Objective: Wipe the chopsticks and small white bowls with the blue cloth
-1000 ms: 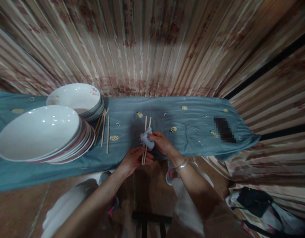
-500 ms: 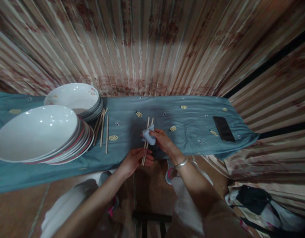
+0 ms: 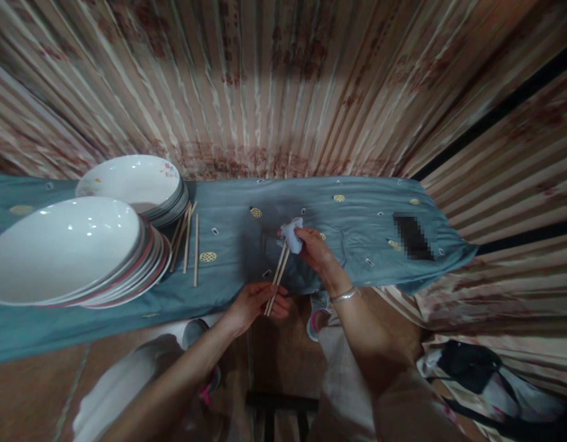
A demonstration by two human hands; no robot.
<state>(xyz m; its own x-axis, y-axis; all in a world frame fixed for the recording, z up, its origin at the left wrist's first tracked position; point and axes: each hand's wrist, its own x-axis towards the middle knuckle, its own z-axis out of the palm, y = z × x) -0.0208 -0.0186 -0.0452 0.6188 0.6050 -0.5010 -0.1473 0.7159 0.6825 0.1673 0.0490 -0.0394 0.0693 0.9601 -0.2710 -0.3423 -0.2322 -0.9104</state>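
A pair of light wooden chopsticks (image 3: pixel 278 270) slants up over the table's front edge. My left hand (image 3: pixel 256 304) is closed around their lower ends. Higher up, my right hand (image 3: pixel 315 247) pinches a light blue cloth (image 3: pixel 291 235), which is wrapped about the upper ends and hides the tips. To the left, several more chopsticks (image 3: pixel 196 248) lie on the blue-green tablecloth (image 3: pixel 237 202), close beside the stacked dishes.
A large stack of white bowls (image 3: pixel 67 245) stands at the left front, with a second stack of dishes (image 3: pixel 136 181) behind it. A blurred dark object (image 3: pixel 413 236) lies on the right. Pleated curtains (image 3: pixel 283 92) hang behind the table; a dark bag (image 3: pixel 470 367) is at lower right.
My right hand and the cloth have slid up the chopsticks, away from me and slightly right, now covering their upper ends. My left hand still grips the lower ends.
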